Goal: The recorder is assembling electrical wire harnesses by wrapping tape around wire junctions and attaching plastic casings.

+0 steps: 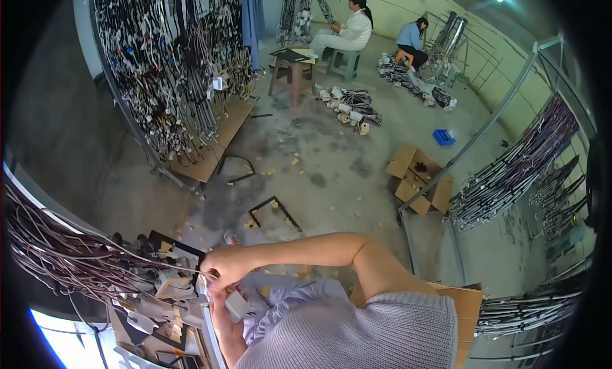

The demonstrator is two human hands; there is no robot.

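My right hand (pixel 228 266) reaches across from the right, its fingers pinched at the end of a thin cable (pixel 182 267) that runs from the bundle at the left. Just below it, my left hand (pixel 223 306) is closed around a white plastic connector block (pixel 237 305); the fingers are partly hidden under the right hand. The two hands nearly touch. Left of them hangs a thick bundle of brown and grey cables (pixel 60 248), with several white connector housings (pixel 171 285) at its near end.
A rack of hanging wire harnesses (pixel 172 57) stands at the far left. An open cardboard box (pixel 408 168) and a blue bin (pixel 444 137) lie on the floor to the right. Two seated people work at the back, beside cable bundles (pixel 350 104). A metal frame (pixel 503 108) holds more cables.
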